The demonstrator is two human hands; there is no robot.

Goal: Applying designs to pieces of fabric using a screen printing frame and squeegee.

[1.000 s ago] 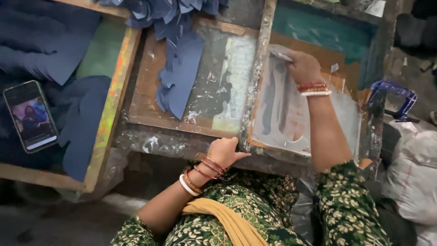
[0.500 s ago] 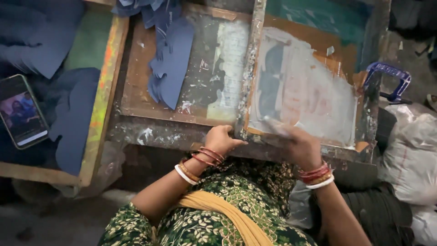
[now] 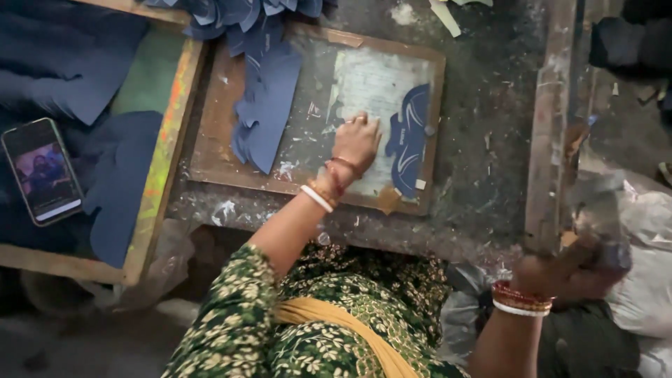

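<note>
Fingers [image 3: 360, 126] of the left hand [image 3: 355, 143] press flat, holding nothing, just beside the printed blue piece [image 3: 407, 140].

We are looking steeply down from our head camera, sitting close over the wooden board [image 3: 210, 140] and dark worktable [image 3: 483, 140].

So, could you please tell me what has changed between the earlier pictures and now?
The printing screen frame has swung up off the wooden board, tilted on edge at the right, gripped low by the right hand. That bares a dark blue printed piece. The left hand left the frame's edge and now rests on the board beside it. The stack of blue pieces and the phone stayed put.
</note>
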